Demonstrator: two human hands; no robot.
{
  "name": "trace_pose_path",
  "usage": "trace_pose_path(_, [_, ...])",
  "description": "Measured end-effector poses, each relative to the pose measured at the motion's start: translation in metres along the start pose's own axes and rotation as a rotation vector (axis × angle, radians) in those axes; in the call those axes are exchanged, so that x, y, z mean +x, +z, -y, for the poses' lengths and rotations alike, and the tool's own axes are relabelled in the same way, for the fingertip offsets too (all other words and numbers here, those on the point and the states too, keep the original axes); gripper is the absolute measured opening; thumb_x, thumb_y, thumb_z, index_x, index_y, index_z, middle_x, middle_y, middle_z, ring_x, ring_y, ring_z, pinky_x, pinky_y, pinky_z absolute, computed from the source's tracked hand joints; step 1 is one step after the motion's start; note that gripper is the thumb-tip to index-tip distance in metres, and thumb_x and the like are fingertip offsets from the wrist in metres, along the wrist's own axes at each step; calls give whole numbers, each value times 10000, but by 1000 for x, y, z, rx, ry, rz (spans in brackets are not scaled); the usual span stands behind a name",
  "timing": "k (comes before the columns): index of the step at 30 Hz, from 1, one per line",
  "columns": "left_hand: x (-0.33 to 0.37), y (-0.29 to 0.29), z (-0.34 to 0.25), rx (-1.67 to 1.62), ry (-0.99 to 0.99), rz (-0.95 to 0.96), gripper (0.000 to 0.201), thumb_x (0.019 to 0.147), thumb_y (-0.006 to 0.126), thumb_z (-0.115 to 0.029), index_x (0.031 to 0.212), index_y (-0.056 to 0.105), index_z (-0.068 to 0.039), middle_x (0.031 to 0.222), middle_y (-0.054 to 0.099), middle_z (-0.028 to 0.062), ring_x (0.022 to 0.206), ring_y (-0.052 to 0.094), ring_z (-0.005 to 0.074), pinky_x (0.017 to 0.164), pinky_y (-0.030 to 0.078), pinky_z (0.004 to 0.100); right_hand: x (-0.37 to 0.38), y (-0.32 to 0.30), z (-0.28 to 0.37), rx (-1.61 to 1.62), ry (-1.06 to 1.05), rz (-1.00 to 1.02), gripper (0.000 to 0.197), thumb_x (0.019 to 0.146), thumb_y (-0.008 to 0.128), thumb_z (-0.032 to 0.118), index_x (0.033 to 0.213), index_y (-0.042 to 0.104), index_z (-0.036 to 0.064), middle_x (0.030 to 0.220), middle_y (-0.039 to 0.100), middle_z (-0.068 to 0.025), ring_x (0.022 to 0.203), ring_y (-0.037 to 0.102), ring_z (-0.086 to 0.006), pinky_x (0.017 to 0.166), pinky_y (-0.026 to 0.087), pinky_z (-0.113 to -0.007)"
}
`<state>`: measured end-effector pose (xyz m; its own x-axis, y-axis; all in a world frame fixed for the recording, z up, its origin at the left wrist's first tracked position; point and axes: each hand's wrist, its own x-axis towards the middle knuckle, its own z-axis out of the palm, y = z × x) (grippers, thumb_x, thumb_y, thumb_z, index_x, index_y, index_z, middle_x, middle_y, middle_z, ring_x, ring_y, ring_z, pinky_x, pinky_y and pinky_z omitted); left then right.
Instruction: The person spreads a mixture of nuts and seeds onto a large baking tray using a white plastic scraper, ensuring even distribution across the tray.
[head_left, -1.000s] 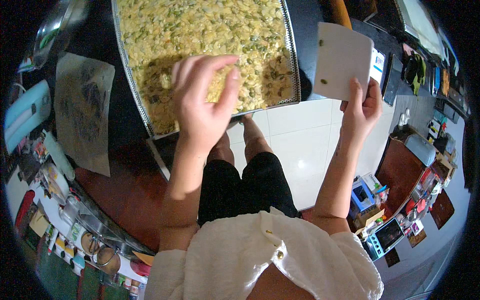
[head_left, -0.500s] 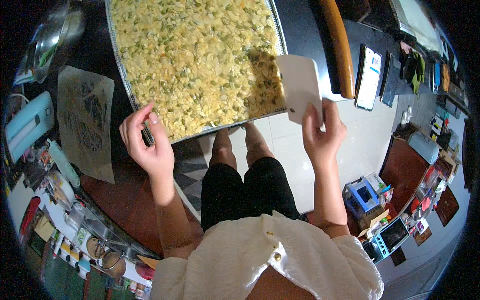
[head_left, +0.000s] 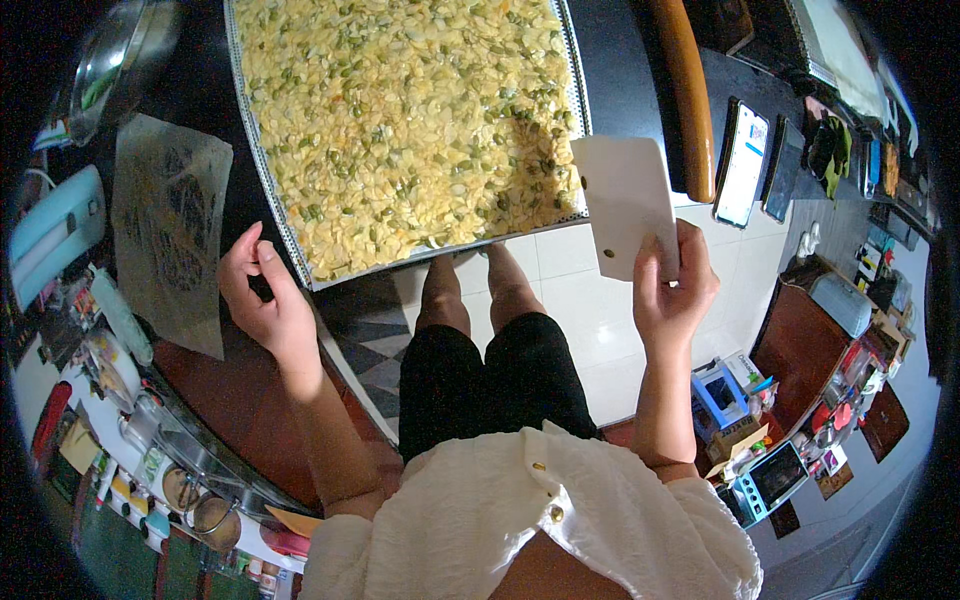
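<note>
A layer of flaked almonds and green pumpkin seeds point(head_left: 410, 130) in a pale batter covers a large baking tray point(head_left: 262, 165) on the dark counter. My right hand point(head_left: 676, 280) pinches a white dough scraper point(head_left: 628, 205) by its lower edge, holding it up beside the tray's near right corner. Bits of seed stick to the scraper's face. My left hand point(head_left: 262, 300) hangs off the tray's near left corner with fingers loosely curled and apart; nothing is in it.
A wooden rolling pin point(head_left: 685, 100) lies right of the tray, with a lit phone point(head_left: 742, 163) and a dark phone point(head_left: 783, 168) beyond it. On the left are a used translucent sheet point(head_left: 170, 225), a metal bowl point(head_left: 125, 65) and a light blue appliance point(head_left: 58, 235).
My right hand has drawn the scraper right and toward me, off the tray's corner. My left hand has moved left, away from the tray's edge.
</note>
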<state>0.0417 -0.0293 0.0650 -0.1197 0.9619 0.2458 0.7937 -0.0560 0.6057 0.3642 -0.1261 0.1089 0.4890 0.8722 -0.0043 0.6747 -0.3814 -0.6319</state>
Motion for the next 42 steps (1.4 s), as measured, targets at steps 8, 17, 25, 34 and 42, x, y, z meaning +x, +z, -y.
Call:
trace_pose_path(8, [1, 0, 10, 44, -4, -23, 174, 895, 545, -103, 1033, 632, -42, 864, 578, 47, 748, 471, 172, 740, 391, 292, -7, 1, -13, 72, 47, -65, 143, 794, 597, 38, 931, 565, 15, 674, 606, -126, 555, 606, -178, 541, 471, -270])
trace_pose_path(17, [9, 10, 33, -20, -47, -66, 192, 924, 498, -116, 1059, 609, -36, 839, 599, 56, 735, 530, 149, 703, 408, 284, -3, 3, -9, 29, -20, -70, 149, 801, 590, 45, 945, 562, 19, 661, 598, -119, 535, 589, -157, 531, 465, -265])
trace_pose_path(25, [14, 25, 55, -128, -51, -73, 170, 917, 511, -72, 1066, 574, -20, 820, 585, 61, 720, 543, 131, 669, 416, 258, -1, 7, -8, -3, 17, -30, 145, 807, 603, 54, 938, 557, 14, 655, 597, -134, 542, 583, -131, 528, 463, -263])
trace_pose_path(34, [13, 32, 64, -164, -36, -100, 174, 910, 509, -45, 1071, 570, -22, 793, 558, 46, 688, 514, 111, 634, 420, 245, -7, 6, -11, 129, 36, -114, 138, 811, 578, 33, 946, 558, 14, 666, 603, -118, 554, 588, -133, 534, 466, -268])
trace_pose_path(42, [13, 33, 62, -161, -59, -96, 181, 905, 508, -34, 1073, 574, -22, 782, 549, 42, 677, 499, 112, 639, 428, 244, -1, 12, -8, -1, -42, -137, 135, 814, 596, 47, 940, 558, 21, 669, 602, -131, 569, 607, -156, 555, 477, -267])
